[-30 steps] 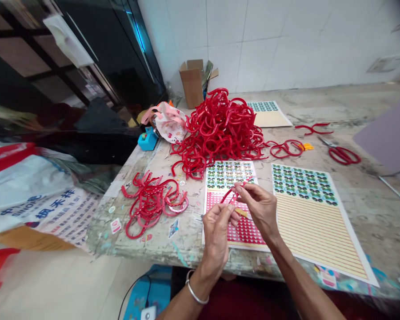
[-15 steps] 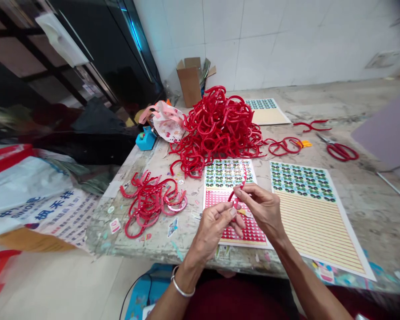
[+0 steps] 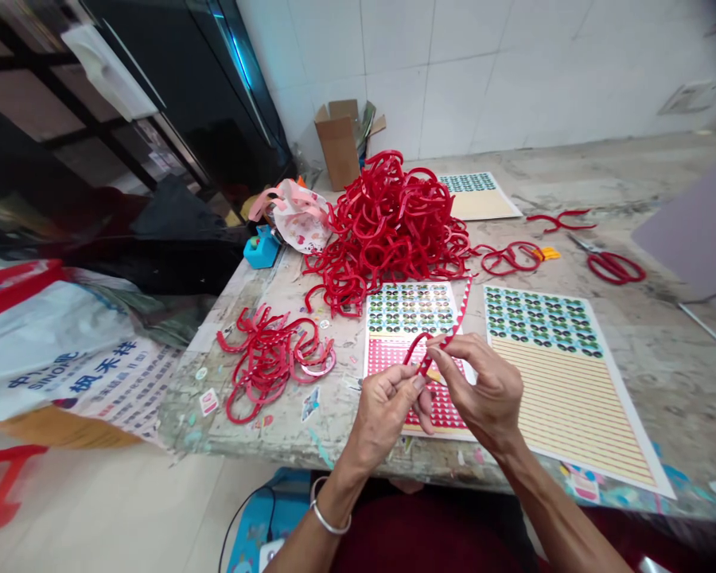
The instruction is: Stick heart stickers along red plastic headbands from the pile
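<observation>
Over the near edge of the table, my left hand is closed on a thin red curved band and the lower end of a red strip with white hearts. My right hand pinches that strip between thumb and finger, and its free end sticks up to the right. How the strip and band join is hidden by my fingers. Beneath both hands lies a sticker sheet with rows of hearts and small green-blue pictures. Beside my right hand is a second sheet, its lower part striped yellow.
A large heap of red curved bands stands behind the sheets, a smaller pile at left. Red-handled scissors lie at right. Further back are a third sheet, a cardboard box, a patterned bag and a blue tape dispenser.
My right hand has moved slightly right and down along the strip. The strip's free end now leans further right, and more of the red band shows between my hands.
</observation>
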A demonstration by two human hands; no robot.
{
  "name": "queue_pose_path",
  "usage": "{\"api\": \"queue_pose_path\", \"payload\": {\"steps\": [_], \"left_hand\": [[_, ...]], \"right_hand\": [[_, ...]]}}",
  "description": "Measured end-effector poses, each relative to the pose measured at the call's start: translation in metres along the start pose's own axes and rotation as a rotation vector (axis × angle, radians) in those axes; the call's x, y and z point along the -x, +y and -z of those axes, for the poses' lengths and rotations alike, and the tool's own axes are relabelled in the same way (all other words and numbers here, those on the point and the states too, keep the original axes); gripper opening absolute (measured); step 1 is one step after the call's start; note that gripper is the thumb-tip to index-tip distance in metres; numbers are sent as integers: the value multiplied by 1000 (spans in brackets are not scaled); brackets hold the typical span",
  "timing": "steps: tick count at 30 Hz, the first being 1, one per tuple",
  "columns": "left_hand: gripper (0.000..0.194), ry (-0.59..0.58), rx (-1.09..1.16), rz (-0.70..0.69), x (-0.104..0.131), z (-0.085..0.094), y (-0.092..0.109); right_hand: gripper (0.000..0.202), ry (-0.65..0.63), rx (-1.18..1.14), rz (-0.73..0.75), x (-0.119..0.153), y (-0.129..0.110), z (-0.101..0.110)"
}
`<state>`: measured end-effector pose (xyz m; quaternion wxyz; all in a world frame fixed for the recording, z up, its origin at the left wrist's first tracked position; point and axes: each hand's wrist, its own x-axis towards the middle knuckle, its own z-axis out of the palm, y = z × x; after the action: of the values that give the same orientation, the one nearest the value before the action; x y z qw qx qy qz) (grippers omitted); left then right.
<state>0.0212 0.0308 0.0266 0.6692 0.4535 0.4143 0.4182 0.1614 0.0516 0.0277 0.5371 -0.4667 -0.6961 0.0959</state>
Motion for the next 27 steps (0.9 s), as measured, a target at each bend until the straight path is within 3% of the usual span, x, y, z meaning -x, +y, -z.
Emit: {"api": "queue_pose_path", "payload": {"steps": [8,13,20,27], "left_hand": [[21,40,49,-26,-1,-3,-2],[16,1,147,-52,3,-2,-4],[12,-19,306,-19,6,-1,-6],[14,-5,294,-13,8,-4,-2]], "right_hand": [[12,81,112,58,3,-12,3],[10,105,39,-53,1,-14,3],[5,39,-146,-236,1,-7,-5],[6,52,-219,-369,1,-8,-9]]}}
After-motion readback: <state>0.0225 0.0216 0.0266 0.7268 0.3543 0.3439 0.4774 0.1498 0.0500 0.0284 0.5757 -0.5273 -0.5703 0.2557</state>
